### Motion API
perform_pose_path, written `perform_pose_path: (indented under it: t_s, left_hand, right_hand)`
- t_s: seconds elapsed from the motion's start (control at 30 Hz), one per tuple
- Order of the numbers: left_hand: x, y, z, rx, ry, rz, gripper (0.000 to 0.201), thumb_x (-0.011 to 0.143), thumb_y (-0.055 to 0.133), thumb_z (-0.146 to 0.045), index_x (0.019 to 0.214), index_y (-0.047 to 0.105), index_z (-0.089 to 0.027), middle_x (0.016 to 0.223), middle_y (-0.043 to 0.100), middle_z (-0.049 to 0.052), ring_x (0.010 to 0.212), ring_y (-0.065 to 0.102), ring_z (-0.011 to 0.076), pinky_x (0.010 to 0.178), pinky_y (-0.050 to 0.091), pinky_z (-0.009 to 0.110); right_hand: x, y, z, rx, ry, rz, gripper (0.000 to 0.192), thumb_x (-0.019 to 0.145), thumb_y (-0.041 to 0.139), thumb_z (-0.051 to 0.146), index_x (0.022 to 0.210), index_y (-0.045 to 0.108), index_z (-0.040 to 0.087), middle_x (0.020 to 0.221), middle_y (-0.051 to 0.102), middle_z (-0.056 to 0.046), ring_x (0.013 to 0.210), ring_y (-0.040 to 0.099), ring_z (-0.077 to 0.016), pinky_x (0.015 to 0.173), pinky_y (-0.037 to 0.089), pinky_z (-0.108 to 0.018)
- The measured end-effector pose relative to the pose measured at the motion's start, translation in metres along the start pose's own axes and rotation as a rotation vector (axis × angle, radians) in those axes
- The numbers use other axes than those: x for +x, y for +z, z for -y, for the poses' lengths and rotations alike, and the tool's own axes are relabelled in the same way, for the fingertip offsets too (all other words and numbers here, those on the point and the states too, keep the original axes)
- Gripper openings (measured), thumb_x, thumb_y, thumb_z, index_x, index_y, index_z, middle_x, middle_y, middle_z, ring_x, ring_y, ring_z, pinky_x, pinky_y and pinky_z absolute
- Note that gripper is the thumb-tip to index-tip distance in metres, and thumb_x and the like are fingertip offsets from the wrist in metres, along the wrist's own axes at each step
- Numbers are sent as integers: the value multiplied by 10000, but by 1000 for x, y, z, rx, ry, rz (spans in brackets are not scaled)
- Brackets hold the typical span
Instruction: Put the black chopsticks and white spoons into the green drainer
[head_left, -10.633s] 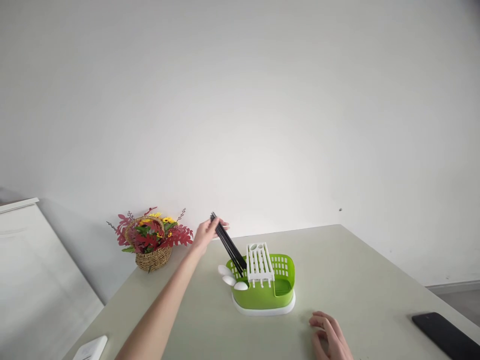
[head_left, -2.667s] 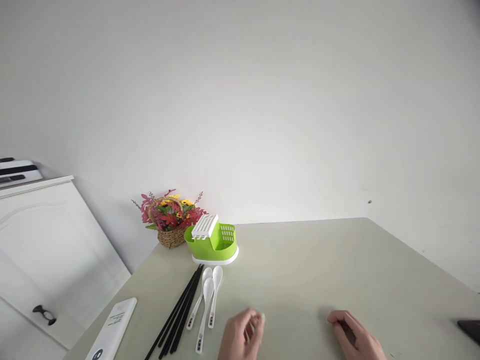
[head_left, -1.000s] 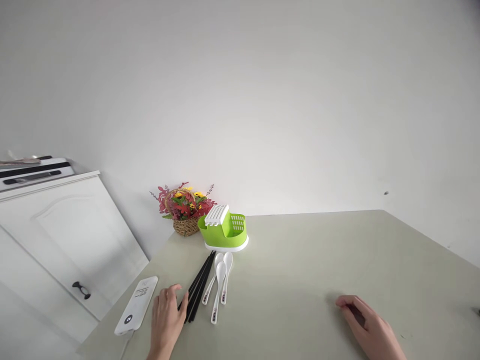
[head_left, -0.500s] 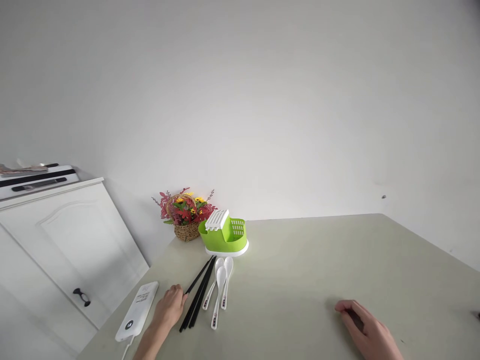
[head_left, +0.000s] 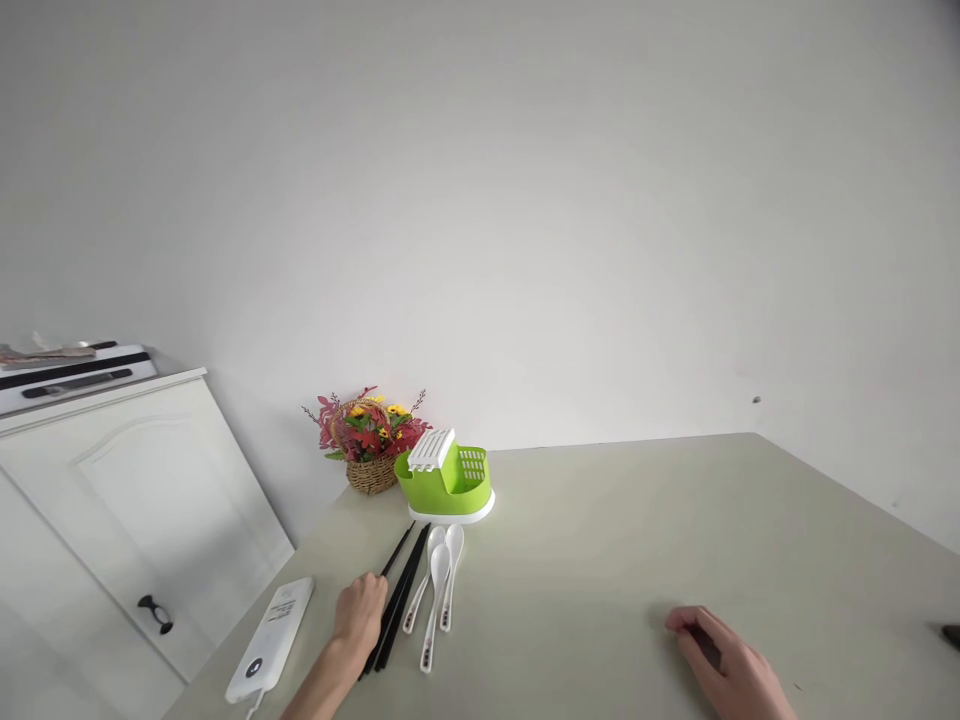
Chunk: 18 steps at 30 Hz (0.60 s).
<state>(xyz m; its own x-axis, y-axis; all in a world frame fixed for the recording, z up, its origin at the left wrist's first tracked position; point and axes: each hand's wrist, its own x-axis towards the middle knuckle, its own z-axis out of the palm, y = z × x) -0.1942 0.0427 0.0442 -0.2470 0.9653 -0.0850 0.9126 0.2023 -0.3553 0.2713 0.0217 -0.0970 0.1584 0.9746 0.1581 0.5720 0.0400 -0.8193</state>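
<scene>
My left hand (head_left: 358, 612) is curled over the near ends of the chopsticks (head_left: 397, 594), fingers on them, though I cannot tell whether I pinch one or just touch the bundle; they lie on the table (head_left: 600, 560) between the white device (head_left: 271, 639) and the spoons (head_left: 437, 590). If I drag sideways, the sticks could roll apart or knock the spoons just beside them. My fingertips are hidden, my right hand (head_left: 724, 665) rests flat and loosely spread, cut off below.
</scene>
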Motion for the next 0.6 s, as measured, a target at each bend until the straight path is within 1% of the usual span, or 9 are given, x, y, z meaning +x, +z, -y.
perform_pose_path:
  t_s: [0.07,0.13,0.2,0.27,0.37,0.47,0.53,0.6]
  left_hand:
    - [-4,-2,1,25,1,3,323,812,570,42,1042,721,-127,1070,733,170,1063,708,290,885,527,351]
    - [-7,-5,2,46,4,8,405,802,495,110,1056,719,-111,1072,735,169,1069,710,285,876,529,340]
    - [-9,-8,4,59,7,10,450,802,437,143,1062,718,-95,1083,732,178,1076,709,290,861,532,338]
    - [-9,-11,6,63,10,13,449,814,413,142,1056,719,-82,1071,731,189,1066,712,303,840,535,345]
    - [-7,-13,10,57,23,15,398,839,439,108,1052,717,-81,1049,730,188,1030,718,312,813,534,351]
    - [-5,-11,12,34,39,5,371,886,440,58,1077,710,-111,1102,719,175,1027,717,291,811,523,335]
    - [-4,-7,11,3,43,-2,335,954,412,-28,1083,709,-117,1127,709,180,1023,716,285,795,522,330]
    - [-4,-2,7,-32,41,-19,361,1024,357,-165,1101,705,-103,1163,689,204,1051,700,300,778,527,342]
  right_hand:
    - [3,0,-4,2,2,41,292,838,474,531,883,660,310,899,733,4,627,607,-155,643,521,-253]
    - [6,0,-7,15,-3,55,278,828,494,521,883,665,309,889,735,3,646,626,-158,649,525,-247]
    - [7,0,-9,23,-9,53,276,825,502,517,884,668,305,872,733,3,638,620,-156,643,522,-244]
    - [6,2,-8,25,-15,39,283,826,496,521,880,666,301,852,727,4,609,593,-151,628,511,-246]
    - [2,5,-1,36,-9,-32,295,854,451,518,869,648,299,831,712,8,586,543,-148,626,485,-256]
    - [-4,6,9,60,-4,-103,308,874,414,516,854,631,298,820,698,7,592,518,-155,635,459,-269]
    - [-7,6,14,72,0,-115,312,871,409,522,837,624,298,814,692,11,593,509,-158,636,445,-277]
    - [-8,5,17,76,6,-117,312,865,407,528,830,618,301,807,688,16,586,494,-160,635,433,-283]
